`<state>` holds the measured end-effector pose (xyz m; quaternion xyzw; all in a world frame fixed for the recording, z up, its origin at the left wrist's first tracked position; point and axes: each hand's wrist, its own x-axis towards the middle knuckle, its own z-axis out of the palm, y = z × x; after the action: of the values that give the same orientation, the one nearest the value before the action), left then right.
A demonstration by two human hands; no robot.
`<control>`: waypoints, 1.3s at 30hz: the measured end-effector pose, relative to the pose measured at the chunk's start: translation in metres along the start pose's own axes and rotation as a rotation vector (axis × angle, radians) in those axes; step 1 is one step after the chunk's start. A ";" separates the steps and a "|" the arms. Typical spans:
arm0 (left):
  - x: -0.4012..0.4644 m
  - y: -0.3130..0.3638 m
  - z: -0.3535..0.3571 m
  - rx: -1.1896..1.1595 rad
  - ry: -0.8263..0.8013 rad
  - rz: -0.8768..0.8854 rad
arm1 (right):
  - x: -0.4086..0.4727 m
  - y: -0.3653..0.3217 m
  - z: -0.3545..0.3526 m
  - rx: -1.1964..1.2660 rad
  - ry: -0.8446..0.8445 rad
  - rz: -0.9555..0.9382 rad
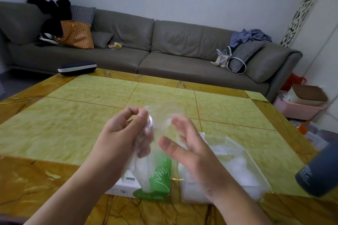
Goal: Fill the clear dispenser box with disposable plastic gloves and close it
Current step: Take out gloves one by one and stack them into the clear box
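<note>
At frame centre, the left hand (124,133) pinches a filmy, crinkled clear glove (155,126); the right hand (190,150) is spread open, empty. Below them the clear dispenser box (237,166) sits on a glossy yellow-green marble table (73,115), with a grey sofa (164,45) behind.

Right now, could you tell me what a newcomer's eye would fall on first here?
Two bare hands raised mid-frame: the left hand pinches a clear plastic glove, the right hand is open beside it. Below them, on the yellow-green table, lie a green-and-white glove packet and the clear dispenser box.
</note>
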<state>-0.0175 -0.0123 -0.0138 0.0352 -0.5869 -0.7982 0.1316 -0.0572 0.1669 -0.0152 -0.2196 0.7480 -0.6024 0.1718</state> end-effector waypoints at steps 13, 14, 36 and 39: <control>0.005 0.010 -0.021 0.139 -0.176 -0.049 | 0.004 0.004 -0.017 -0.022 0.270 -0.091; 0.005 0.012 -0.022 0.137 -0.154 -0.051 | 0.004 0.004 -0.016 -0.042 0.296 -0.088; -0.014 0.010 0.017 0.224 0.267 0.077 | -0.023 0.006 0.068 -0.975 0.423 -0.654; -0.016 0.009 0.018 0.238 0.192 -0.001 | -0.017 0.007 0.069 -0.977 0.561 -0.640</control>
<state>-0.0046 0.0059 -0.0010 0.1267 -0.6620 -0.7160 0.1815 -0.0081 0.1202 -0.0373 -0.3188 0.8500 -0.2484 -0.3379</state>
